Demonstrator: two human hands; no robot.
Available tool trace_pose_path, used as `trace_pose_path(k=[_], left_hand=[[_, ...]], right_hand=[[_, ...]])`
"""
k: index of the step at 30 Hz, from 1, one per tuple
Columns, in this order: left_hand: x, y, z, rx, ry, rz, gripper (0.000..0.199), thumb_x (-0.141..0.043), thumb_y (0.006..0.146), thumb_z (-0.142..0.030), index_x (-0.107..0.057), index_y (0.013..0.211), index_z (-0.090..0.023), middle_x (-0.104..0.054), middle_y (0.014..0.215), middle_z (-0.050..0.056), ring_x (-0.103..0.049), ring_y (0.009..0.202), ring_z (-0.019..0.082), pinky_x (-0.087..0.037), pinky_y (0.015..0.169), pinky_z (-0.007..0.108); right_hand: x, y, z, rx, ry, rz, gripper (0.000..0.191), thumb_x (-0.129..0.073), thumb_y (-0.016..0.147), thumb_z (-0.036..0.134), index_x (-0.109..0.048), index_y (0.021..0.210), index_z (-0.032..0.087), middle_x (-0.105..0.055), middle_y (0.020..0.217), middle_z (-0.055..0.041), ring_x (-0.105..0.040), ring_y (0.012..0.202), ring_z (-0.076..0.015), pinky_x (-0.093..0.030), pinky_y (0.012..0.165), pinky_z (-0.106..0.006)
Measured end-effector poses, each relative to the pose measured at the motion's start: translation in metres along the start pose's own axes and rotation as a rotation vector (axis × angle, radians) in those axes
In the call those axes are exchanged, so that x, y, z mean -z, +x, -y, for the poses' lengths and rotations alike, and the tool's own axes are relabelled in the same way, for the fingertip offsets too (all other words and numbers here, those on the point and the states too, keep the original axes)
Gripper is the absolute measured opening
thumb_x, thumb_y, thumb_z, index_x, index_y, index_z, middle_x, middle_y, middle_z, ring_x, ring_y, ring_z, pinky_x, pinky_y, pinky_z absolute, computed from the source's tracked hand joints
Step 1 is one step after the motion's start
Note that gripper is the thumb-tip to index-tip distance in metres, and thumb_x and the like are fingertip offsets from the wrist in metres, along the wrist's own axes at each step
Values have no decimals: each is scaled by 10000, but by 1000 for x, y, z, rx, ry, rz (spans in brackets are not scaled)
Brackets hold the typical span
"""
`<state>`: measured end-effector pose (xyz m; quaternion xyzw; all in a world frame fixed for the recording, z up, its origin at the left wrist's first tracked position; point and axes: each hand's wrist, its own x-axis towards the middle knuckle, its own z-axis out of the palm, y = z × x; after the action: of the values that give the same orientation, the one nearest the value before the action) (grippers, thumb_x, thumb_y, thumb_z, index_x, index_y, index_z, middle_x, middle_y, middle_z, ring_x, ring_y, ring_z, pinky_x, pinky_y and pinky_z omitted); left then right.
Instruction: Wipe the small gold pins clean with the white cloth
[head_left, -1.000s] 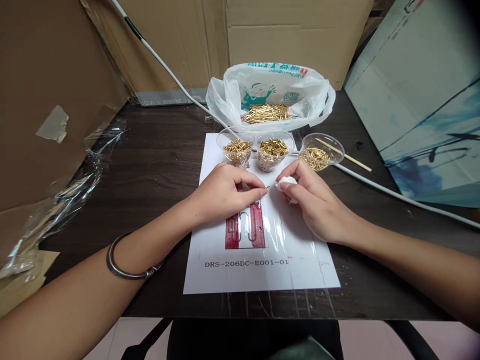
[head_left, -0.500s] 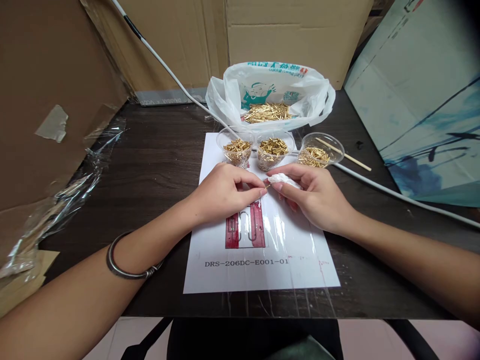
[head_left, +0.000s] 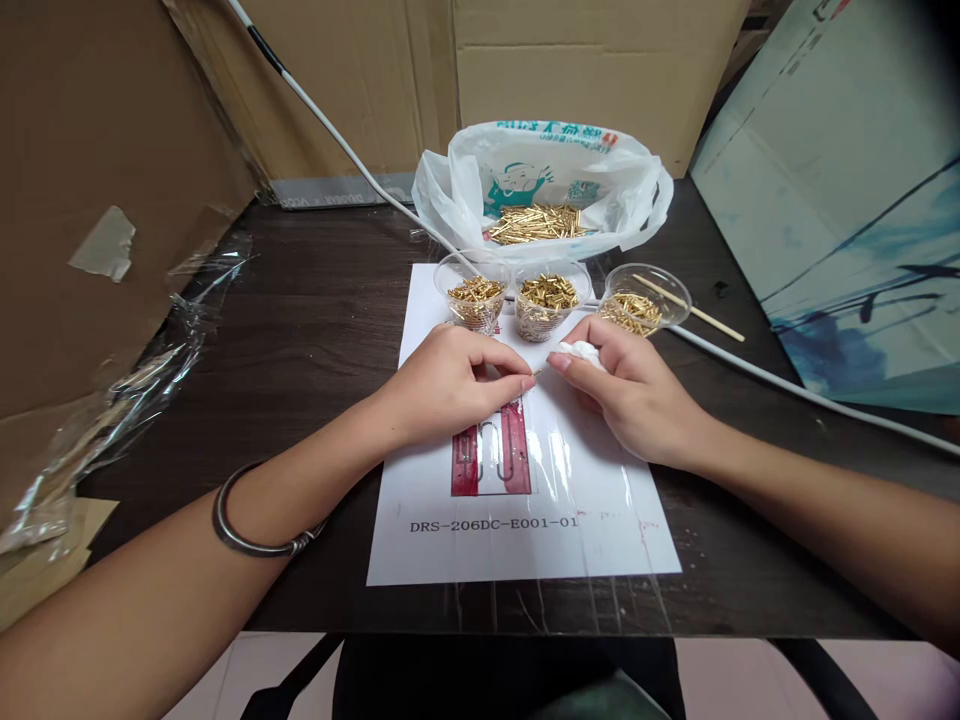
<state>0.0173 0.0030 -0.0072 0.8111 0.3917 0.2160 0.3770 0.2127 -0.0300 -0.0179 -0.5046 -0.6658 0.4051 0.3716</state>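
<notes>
My left hand [head_left: 469, 380] pinches a tiny gold-coloured metal pin [head_left: 537, 372] between thumb and forefinger, its tip pointing right. A short gap away, my right hand [head_left: 622, 385] is closed around a crumpled white tissue [head_left: 581, 352]. Both hands are above a white printed sheet [head_left: 600, 540] with a red picture [head_left: 515, 450] on it. Just behind them stand a left clear cup [head_left: 474, 292] and a middle clear cup [head_left: 547, 295], both with small gold metal parts. A right clear cup [head_left: 634, 310] leans to one side and holds thin gold pins.
Behind the cups sits an open white plastic bag [head_left: 637, 195] with many gold pins [head_left: 536, 223]. A wooden stick [head_left: 712, 320] rests in the right cup. The white cable [head_left: 810, 383] crosses the dark table [head_left: 315, 280]. Cardboard [head_left: 592, 80] and a pale panel [head_left: 840, 200] surround it.
My right hand has drawn slightly right, away from the pin, and its fingers have closed more around the tissue. My left hand stays nearly in place with the pin.
</notes>
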Motion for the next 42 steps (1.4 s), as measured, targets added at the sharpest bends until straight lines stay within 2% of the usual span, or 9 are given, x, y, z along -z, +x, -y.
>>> trace_pose_path(k=[3,8,10,14,22,27,31,35,42], left_hand=[[0,0,0,0,2,-7,185,-601,798,-270,-745,804,-154,-685,665,15,-560,583,99,-391,532,212],[-1,0,0,3,-13,-2,187,-599,802,-277,-746,812,-162,-694,690,17,-575,604,105,-395,538,214],[-1,0,0,-6,-10,-5,186,-600,802,-277,-746,807,-161,-697,692,17,-578,607,106,-396,539,213],[-1,0,1,-14,-12,-7,182,-600,801,-268,-746,807,-160,-701,691,17,-578,603,105,-397,534,210],[-1,0,1,-25,-29,-3,176,-603,802,-263,-748,815,-164,-718,730,20,-598,636,114,-415,557,214],[-1,0,0,-36,-31,-4,181,-598,810,-261,-748,824,-162,-730,776,31,-618,681,125,-437,602,222],[0,0,0,-39,-27,5,182,-594,815,-259,-748,834,-165,-730,784,28,-616,682,124,-438,610,225],[0,0,1,-46,-21,5,177,-598,815,-258,-748,827,-165,-730,789,22,-617,687,124,-437,613,226],[0,1,1,-60,-20,13,181,-599,818,-256,-752,841,-162,-728,784,23,-616,691,124,-438,624,232]], right_hand=[[1,0,2,23,-138,-4,173,-511,897,362,-546,875,195,-610,830,-21,-532,758,-158,-378,690,-300],[5,-1,9,37,-316,46,250,-491,898,342,-631,1032,185,-666,953,-40,-579,829,-181,-385,751,-314],[7,0,11,55,-346,73,224,-478,897,299,-647,975,174,-667,892,-27,-573,800,-169,-379,724,-297],[7,2,11,61,-420,117,260,-435,910,288,-602,757,161,-569,649,7,-481,613,-128,-319,598,-277],[2,1,10,151,-501,135,250,-400,919,284,-596,849,145,-594,747,-35,-505,689,-152,-327,639,-292],[3,-1,13,146,-505,168,252,-402,920,295,-603,886,146,-600,762,-43,-511,705,-163,-332,650,-302],[4,-1,17,115,-505,171,287,-376,941,330,-564,805,162,-572,713,-25,-497,673,-150,-313,626,-295],[4,0,17,120,-486,144,364,-326,968,344,-431,662,178,-462,602,13,-429,580,-116,-278,585,-285],[3,0,14,138,-449,169,329,-347,970,320,-432,686,177,-460,630,17,-426,604,-112,-289,600,-278]])
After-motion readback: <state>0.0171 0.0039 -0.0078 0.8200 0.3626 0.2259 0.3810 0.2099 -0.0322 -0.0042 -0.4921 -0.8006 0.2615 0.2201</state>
